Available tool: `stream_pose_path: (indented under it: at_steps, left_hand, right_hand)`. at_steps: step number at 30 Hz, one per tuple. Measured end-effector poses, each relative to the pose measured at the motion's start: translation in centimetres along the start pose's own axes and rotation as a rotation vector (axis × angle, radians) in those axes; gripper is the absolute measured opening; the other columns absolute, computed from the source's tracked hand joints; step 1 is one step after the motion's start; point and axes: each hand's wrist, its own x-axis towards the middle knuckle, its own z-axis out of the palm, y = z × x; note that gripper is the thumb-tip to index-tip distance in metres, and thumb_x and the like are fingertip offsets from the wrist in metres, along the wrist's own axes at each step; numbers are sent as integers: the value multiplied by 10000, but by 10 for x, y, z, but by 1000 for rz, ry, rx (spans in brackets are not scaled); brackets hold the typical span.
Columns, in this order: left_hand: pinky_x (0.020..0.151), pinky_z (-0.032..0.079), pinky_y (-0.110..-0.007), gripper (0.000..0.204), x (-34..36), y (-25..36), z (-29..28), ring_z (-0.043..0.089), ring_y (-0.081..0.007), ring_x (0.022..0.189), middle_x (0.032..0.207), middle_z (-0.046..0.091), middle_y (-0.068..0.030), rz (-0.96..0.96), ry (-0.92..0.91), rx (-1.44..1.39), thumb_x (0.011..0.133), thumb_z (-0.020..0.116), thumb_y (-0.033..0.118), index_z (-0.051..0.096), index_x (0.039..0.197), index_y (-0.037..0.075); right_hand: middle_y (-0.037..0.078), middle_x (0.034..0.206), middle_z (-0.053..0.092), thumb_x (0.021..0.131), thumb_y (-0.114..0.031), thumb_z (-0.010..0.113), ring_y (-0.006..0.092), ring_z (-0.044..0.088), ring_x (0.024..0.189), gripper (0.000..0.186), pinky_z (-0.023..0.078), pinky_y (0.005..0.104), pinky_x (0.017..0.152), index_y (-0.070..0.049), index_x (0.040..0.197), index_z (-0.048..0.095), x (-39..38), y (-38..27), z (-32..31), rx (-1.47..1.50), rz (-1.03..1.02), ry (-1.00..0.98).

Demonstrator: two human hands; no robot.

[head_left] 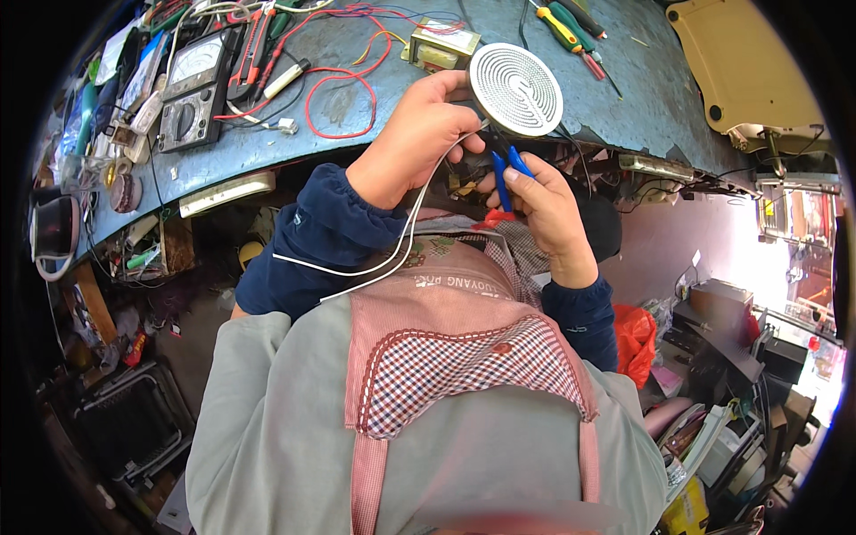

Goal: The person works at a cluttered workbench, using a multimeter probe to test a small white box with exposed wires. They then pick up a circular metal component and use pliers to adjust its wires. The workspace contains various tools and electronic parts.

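Note:
A round white disc [517, 89] with a dark concentric line pattern, perhaps a heating coil plate, is held up at the bench edge by my left hand [415, 134]. Two thin white wires [415, 214] run from beside those fingers and hang down over my left sleeve and the apron. My right hand [555, 209] is closed around blue-handled pliers [502, 183], their dark jaws just below the disc, near my left fingertips. Whether the jaws grip a wire I cannot make out. Behind the disc, a small transformer [440, 45] sits on the bench.
The blue workbench [624, 98] carries an analog multimeter [192, 94], red test leads [343, 71] and a red-and-black cutter knife [252, 53] at left. Several screwdrivers [566, 34] lie at the back. A beige casing [749, 62] stands at right; cluttered items fill the floor on both sides.

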Motion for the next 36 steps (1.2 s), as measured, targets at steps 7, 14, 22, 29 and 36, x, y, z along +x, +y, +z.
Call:
stream_pose_path:
  at_steps: [7,14,22,29,36]
  left_hand:
    - [487,464,-226,580,2,-2,1,686,-118,705,1289,722,-146,38,13,18,909,616,-78,563,1487,-92]
    - [496,463,-236,605,5,-4,-4,683,-113,693,1090,744,-98,27,10,38,886,650,-12,575,1482,-83]
    - [485,439,-240,644,4,7,-11,685,-119,711,1169,743,-113,-40,-38,-17,869,634,-39,557,1508,-65]
    - [473,428,-251,684,5,7,-14,676,-132,701,1255,739,-135,-43,-42,-48,843,589,-93,540,1525,-70]
    - [474,423,-246,680,5,9,-13,659,-122,684,1248,739,-122,-43,-40,-34,849,581,-85,543,1527,-61]
  right_hand:
    - [61,906,760,1079,-185,693,94,666,744,168,533,254,647,-23,1041,713,1,1,-3,-114,-69,61]
    - [10,715,684,1021,-167,790,56,567,568,232,411,232,500,-65,854,665,12,7,-2,-220,-134,155]
    - [70,908,788,1044,-141,772,89,696,755,164,555,250,675,11,1013,717,11,8,8,-219,-141,109]
    - [127,1139,819,1084,-151,704,159,771,978,246,591,289,861,23,1257,719,15,7,3,-250,-85,13]
    - [135,1174,812,1090,-169,696,182,778,997,275,608,307,856,22,1288,704,18,9,3,-157,-84,65]
